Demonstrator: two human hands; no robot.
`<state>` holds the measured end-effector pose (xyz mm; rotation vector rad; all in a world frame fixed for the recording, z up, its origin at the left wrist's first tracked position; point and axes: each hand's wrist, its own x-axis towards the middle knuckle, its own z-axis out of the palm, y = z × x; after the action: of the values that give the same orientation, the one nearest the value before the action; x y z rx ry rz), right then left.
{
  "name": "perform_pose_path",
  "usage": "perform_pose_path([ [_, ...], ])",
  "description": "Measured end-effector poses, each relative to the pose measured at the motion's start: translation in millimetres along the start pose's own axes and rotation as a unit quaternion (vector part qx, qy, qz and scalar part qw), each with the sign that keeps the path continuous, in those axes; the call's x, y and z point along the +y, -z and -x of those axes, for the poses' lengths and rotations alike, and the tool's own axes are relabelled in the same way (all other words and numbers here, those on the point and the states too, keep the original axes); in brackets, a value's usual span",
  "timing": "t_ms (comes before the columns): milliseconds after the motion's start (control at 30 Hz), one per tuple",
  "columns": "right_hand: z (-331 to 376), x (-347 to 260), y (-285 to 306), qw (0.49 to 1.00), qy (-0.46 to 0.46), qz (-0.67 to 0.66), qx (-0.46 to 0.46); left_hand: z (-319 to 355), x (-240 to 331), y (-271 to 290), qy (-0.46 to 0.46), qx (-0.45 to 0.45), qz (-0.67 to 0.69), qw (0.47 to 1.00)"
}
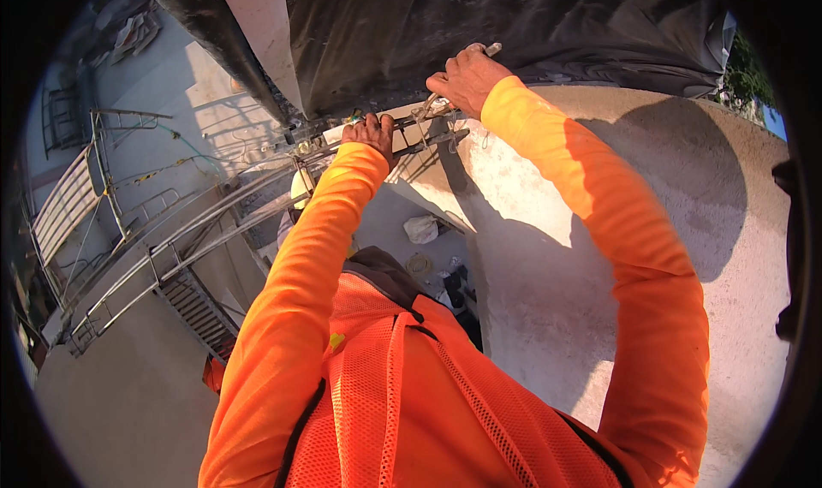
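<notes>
A long cage of thin steel rebar (224,205) runs from the lower left to the top of the wall. My left hand (370,133) is closed over its bars near the upper end. Just to the right, my right hand (473,79) grips a metal tool that looks like pincers (493,50). Its handle end sticks out above my fist, while its metal end points down and left toward the bar ends (445,139). The exact spot where the tool meets the bars is too small to make out.
Black plastic sheeting (514,26) hangs ahead, beside a dark post (218,43). A rough concrete wall (548,308) curves along the right. Below are a white bag (421,229) and other loose items. Metal frames (107,175) and a slatted panel (67,201) stand at left.
</notes>
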<state>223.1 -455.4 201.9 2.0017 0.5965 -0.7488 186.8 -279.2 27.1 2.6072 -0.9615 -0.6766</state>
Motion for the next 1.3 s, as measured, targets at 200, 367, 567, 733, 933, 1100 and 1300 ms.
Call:
perform_pose_path([
  [200,15.5,-6.5,7.4,0.847,-0.082,-0.443,-0.283,0.1,0.4,-6.2,0.005,-0.01,-0.027,1.0],
  [367,55.0,-55.8,-29.8,0.744,-0.235,-0.59,-0.206,4.9,4.1,-2.1,-0.001,0.004,-0.056,0.998],
  [567,63.7,-41.2,-6.0,0.818,-0.175,-0.505,-0.214,2.5,2.9,-1.1,0.009,-0.023,-0.034,0.999],
  [733,45.1,-16.6,1.7,0.853,-0.115,-0.44,-0.256,0.4,-1.0,-11.6,0.01,0.02,-0.008,1.0],
  [933,69.5,-30.6,-8.6,0.965,-0.042,0.122,0.227,-1.4,-1.4,-15.5,0.013,0.004,-0.011,1.0],
  [1100,30.5,2.5,15.7,0.948,0.018,-0.282,-0.149,0.2,-1.1,-9.4,0.011,-0.01,0.002,1.0],
  [1300,48.3,-2.5,5.9,0.693,-0.145,-0.628,-0.324,2.4,1.1,-0.9,0.004,0.002,-0.026,1.0],
])
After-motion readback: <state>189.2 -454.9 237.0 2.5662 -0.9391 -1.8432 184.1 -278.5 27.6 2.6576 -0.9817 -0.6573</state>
